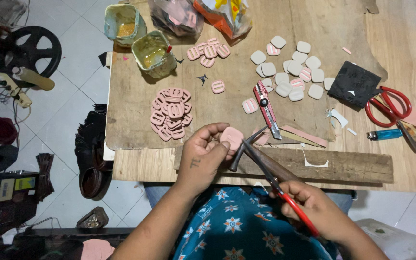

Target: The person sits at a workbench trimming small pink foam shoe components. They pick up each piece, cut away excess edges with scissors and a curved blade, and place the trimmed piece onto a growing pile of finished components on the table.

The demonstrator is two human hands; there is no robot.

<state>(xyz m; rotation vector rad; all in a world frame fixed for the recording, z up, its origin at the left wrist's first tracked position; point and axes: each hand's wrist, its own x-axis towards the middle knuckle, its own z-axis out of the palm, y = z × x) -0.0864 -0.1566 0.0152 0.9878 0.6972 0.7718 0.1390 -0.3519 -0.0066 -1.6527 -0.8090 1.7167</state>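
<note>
My left hand (204,155) pinches a small pink square buckle piece (232,137) over the near edge of the wooden table (136,166). My right hand (316,207) grips red-handled pliers (271,169), whose dark jaws meet the buckle's right edge. A heap of pink buckles (171,113) lies just beyond my left hand. A red utility knife (266,109) lies beyond the pliers.
White and pink square pieces (290,72) are scattered at the back right, beside a black pad (358,84), red scissors (386,107) and a blue lighter (385,134). Two glue tins (154,53) and plastic bags (203,14) stand at the back. A wooden plank (343,166) lies along the front.
</note>
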